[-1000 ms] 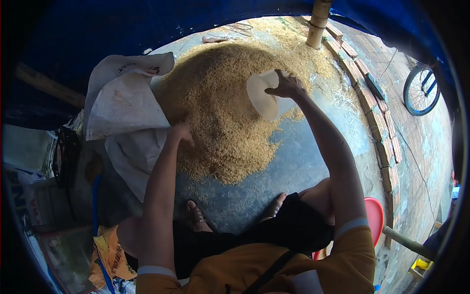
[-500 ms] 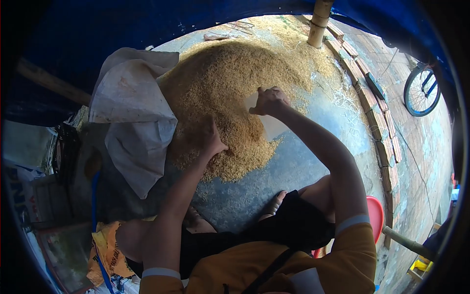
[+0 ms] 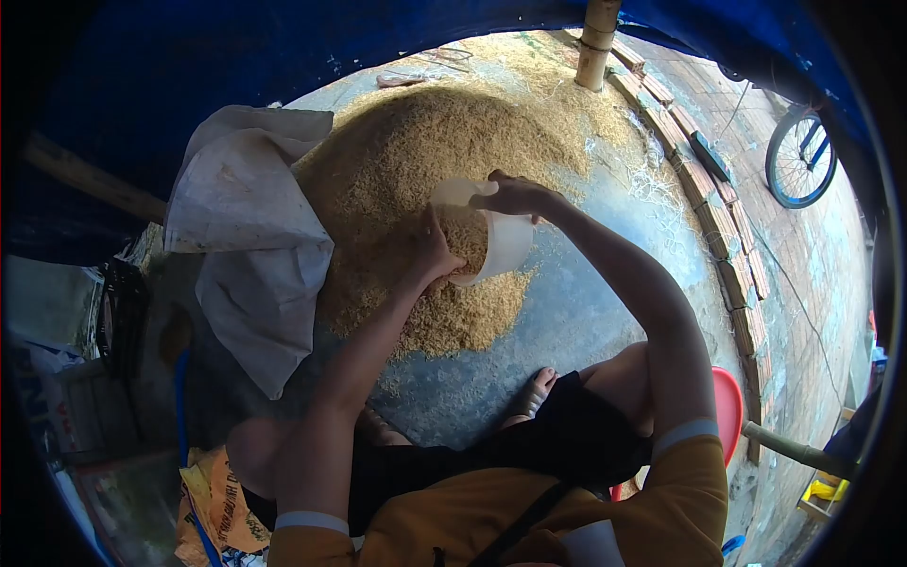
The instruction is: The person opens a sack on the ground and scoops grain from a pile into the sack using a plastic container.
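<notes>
A translucent white plastic tub [image 3: 511, 248] lies tilted over a heap of straw-coloured grain [image 3: 453, 142], its mouth facing left and grain inside it. My right hand [image 3: 520, 196] grips the tub at its upper rim. At the mouth, my left hand [image 3: 436, 253] is held against the grain, thumb and fingers apart and cupped toward the opening. Part of the loose grain below the tub spills toward my feet on the concrete floor [image 3: 586, 302].
A white woven sack [image 3: 250, 189] stands left of the heap. A bamboo post [image 3: 597, 47] rises behind it, and a row of bricks [image 3: 713, 203] curves along the right. Beyond are a bicycle wheel [image 3: 800, 159] and a red stool [image 3: 726, 413]. Blue tarp [image 3: 283, 38] hangs overhead.
The tub has turned so its mouth faces my left hand, and grain now shows inside. My left hand has moved up and right from the heap to the tub's mouth.
</notes>
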Motion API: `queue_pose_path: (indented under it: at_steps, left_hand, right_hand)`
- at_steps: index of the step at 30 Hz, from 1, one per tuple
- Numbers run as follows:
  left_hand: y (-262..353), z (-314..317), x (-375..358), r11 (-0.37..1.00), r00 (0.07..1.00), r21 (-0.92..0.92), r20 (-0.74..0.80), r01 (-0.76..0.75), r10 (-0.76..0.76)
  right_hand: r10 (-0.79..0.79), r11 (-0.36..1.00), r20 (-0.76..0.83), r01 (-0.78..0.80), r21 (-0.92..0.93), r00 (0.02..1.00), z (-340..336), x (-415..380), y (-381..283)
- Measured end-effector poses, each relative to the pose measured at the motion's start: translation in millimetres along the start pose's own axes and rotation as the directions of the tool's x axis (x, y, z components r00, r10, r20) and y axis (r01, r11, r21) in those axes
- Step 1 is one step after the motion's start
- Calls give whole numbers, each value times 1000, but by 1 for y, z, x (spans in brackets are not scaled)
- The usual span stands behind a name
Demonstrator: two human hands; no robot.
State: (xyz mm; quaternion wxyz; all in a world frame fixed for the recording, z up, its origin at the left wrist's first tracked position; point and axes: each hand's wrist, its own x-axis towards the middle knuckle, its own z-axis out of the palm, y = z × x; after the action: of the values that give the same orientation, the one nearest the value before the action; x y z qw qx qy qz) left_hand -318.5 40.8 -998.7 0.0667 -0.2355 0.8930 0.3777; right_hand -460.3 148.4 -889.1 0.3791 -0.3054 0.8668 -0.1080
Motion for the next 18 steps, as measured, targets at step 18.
queue_pose_path:
  at_steps: [18]
  left_hand:
    - [-25,-334,1,553,680,672,-694,492,238]
  right_hand:
    - [-11,866,282,-132,482,959,-1,39,26]
